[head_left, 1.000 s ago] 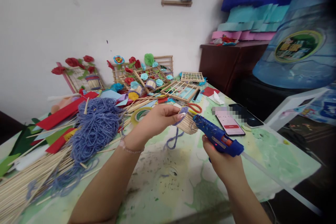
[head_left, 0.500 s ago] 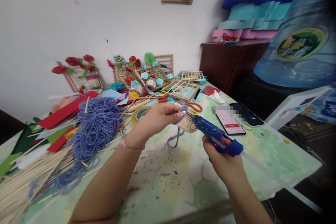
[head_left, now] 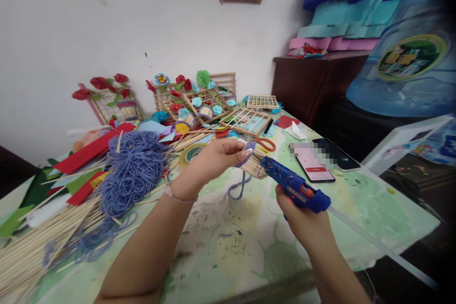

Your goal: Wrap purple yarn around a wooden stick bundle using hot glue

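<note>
**Small stick piece (head_left: 254, 167) in a pinch, blue glue gun (head_left: 295, 183) at its end**

At the left end of the table (head_left: 213, 261), a bunch of long thin sticks (head_left: 32, 251) runs out of view, so their ends are cut off. A big heap of purple yarn (head_left: 131, 166) sits on top and hides some of them.

Next comes the left hand (head_left: 223, 159). Its thumb and finger pinch close together on the purple band (head_left: 249, 148) of the stick piece. The sticks poke out to the right of the fingertips, above the table. A loop of yarn (head_left: 238, 194) hangs under it. The hand hides part of a tape roll (head_left: 192, 153). Behind the stick piece are the orange handles of scissors (head_left: 267, 144); the blades are hard to make out.

Between the arms, the spotty table top shows all the way to the near edge.

The right hand (head_left: 302, 221) is wrapped around the glue gun's handle, and most of its fingers are hidden. The gun's tip is right by the sticks; I can't tell if they touch. A long glue stick (head_left: 384, 249) pokes from its back, past the table's near edge on the right. Two phones (head_left: 317, 171) lie by the right edge. Blurry squares cover part of them.
</note>
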### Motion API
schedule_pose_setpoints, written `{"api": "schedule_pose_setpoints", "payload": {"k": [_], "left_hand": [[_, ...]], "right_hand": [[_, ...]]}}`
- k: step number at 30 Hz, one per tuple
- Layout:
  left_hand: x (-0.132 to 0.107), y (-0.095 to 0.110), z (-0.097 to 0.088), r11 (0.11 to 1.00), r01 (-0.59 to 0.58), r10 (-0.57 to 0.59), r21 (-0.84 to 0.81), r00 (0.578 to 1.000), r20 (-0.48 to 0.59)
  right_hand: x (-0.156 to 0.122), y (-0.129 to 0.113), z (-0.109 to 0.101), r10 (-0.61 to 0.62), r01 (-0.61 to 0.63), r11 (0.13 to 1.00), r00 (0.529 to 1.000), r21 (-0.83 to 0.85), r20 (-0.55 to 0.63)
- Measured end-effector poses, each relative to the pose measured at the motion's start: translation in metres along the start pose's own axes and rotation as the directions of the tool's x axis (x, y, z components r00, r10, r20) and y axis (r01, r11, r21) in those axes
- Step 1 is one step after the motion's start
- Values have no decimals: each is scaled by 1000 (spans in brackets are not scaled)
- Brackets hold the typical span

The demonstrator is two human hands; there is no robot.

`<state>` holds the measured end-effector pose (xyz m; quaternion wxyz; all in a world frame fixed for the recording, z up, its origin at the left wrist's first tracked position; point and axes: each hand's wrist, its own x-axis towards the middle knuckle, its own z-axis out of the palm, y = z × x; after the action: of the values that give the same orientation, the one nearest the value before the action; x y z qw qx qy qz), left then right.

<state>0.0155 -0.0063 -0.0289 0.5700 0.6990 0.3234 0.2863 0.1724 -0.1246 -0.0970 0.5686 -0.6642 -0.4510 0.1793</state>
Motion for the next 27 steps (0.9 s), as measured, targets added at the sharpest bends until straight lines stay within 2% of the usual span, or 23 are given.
{"api": "schedule_pose_setpoints", "payload": {"k": [5,9,12,16,22,27], "left_hand": [[1,-1,-2,1000,3,-3,8,999,32],[2,-1,-3,1000,11,-11,-8,999,36],[2,-1,-3,1000,10,-10,-5,999,36],[3,-3,-3,1000,14,-13,-11,999,30],[3,-4,-2,999,20,-20,-33,1000,4],[4,-3,-1,1000,27,-27,-12,1000,8]], "right_hand": [[1,-4,-1,-58,57,998,998,-10,-21],[2,-5,-2,-137,138,990,990,-16,23],[2,-5,-3,-141,142,990,989,-14,56],[2,-5,-4,-136,137,990,990,-35,38],[6,-2,-6,-205,209,975,977,-78,58],[5,-1,-7,-163,168,982,985,-89,60]]}}
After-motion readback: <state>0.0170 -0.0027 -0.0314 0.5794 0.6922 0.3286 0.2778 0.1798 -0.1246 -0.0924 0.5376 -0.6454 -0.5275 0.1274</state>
